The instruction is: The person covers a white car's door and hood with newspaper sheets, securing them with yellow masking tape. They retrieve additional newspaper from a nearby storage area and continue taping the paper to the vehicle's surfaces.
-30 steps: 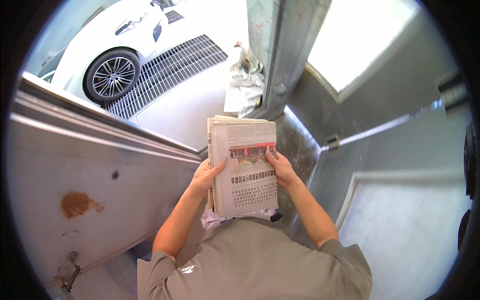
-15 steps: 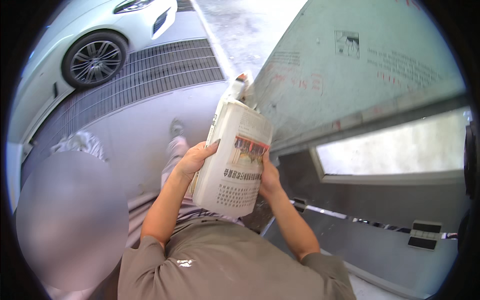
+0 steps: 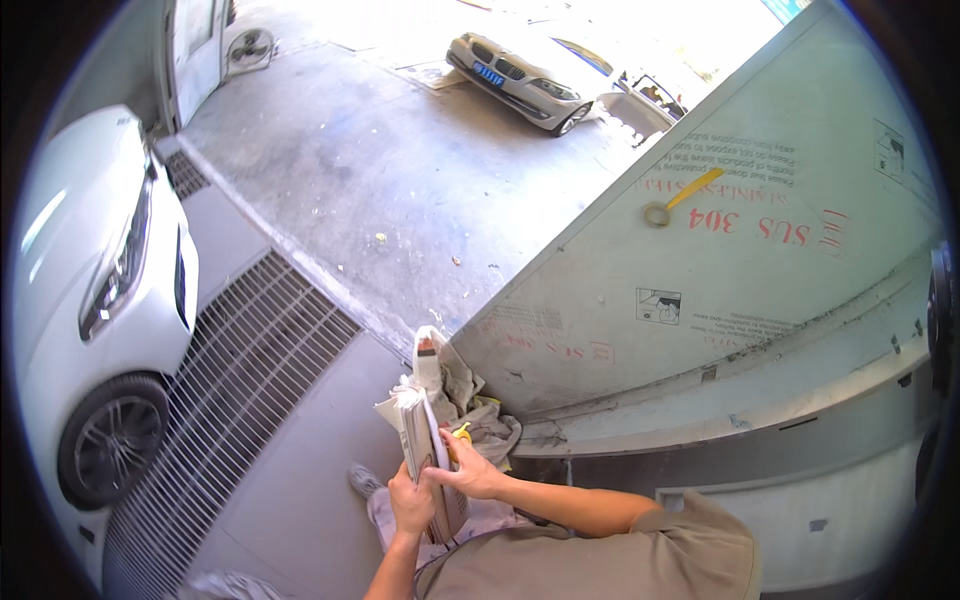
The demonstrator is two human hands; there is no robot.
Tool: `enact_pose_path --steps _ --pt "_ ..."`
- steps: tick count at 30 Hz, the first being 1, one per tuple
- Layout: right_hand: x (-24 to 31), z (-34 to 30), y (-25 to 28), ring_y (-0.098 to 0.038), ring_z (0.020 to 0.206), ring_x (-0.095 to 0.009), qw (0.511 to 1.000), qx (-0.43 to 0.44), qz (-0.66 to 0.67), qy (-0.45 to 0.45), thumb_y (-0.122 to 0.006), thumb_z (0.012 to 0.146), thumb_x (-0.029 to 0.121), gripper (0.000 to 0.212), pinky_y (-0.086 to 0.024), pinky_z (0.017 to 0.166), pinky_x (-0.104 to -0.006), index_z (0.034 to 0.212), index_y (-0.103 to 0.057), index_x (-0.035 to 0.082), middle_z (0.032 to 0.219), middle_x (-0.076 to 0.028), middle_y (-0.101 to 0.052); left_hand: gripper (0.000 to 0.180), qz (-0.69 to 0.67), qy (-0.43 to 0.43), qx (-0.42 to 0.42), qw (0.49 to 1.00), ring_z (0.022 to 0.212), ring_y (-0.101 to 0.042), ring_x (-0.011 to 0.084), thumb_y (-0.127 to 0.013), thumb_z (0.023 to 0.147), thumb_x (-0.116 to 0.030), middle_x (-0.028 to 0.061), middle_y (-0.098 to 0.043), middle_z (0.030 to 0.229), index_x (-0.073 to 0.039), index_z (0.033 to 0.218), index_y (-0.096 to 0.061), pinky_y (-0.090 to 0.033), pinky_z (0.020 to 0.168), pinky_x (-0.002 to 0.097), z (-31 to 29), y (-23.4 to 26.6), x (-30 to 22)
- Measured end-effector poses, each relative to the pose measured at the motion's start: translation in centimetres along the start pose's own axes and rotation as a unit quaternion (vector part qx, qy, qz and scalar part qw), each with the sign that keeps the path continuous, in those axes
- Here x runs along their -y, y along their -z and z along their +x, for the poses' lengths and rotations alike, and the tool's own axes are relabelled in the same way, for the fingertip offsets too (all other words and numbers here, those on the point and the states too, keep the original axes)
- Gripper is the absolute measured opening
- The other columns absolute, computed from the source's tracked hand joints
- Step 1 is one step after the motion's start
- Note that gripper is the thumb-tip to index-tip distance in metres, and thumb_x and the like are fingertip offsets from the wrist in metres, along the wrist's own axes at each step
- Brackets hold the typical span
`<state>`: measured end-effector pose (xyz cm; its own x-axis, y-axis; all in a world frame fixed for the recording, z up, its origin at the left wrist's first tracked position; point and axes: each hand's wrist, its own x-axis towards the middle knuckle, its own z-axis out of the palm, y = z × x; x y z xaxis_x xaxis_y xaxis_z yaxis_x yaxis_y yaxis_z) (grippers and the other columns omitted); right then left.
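Note:
Held upright in front of my body is a folded stack of newspapers [image 3: 412,430], seen nearly edge-on. My left hand [image 3: 408,502] wraps round its left edge, fingers closed. From the right, my right hand [image 3: 472,476] grips the stack's other side, with its thumb near the left hand. A small yellow object [image 3: 461,432] shows by the right fingertips; its kind and whether it is held are unclear. Just beyond the stack lies a crumpled pile of paper or cloth [image 3: 488,425], against the corner of the film-covered metal table [image 3: 600,300].
On the table lie a small ring-shaped thing [image 3: 657,214] and a yellow strip [image 3: 695,188]. A white car [image 3: 130,230] stands close on the left beside a floor grating [image 3: 260,350]. Another car [image 3: 520,75] is parked farther out; a fan [image 3: 250,50] stands far left.
The newspapers have turned from face-on to nearly edge-on, and my hands have come closer together. My view has swung up, showing more floor and table. The blurred round shape at left is gone.

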<state>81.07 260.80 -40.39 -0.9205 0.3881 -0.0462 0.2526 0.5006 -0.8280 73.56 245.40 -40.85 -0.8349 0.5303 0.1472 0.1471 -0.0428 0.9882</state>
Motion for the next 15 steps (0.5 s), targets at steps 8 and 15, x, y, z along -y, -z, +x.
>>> enact_pose_path --steps 8,15 --pt "14.9 11.3 1.5 -0.065 0.087 -0.021 0.989 0.115 0.081 -0.054 -0.056 0.102 0.028 0.031 -0.052 0.086 -0.0386 0.114 -0.071 0.005 0.093 -0.014 -0.072 0.038 -0.040 0.050 -0.122 0.991 0.101 -0.065 0.0177 -0.063 0.106 -0.027 0.0126 -0.073 0.116 0.006 0.126 -0.067 -0.051 0.091 0.0328 5.3 15.6 -5.4" --pt "26.8 22.6 6.4 -0.059 0.086 -0.011 0.935 0.204 0.253 0.138 -0.062 0.102 0.026 0.032 -0.051 0.080 -0.0328 0.115 -0.069 -0.002 0.088 -0.004 -0.069 0.051 -0.165 0.024 -0.214 0.962 0.112 -0.067 0.0260 -0.054 0.109 -0.034 0.0202 -0.069 0.120 0.009 0.137 -0.053 -0.054 0.094 0.0386 11.4 33.0 -4.7"
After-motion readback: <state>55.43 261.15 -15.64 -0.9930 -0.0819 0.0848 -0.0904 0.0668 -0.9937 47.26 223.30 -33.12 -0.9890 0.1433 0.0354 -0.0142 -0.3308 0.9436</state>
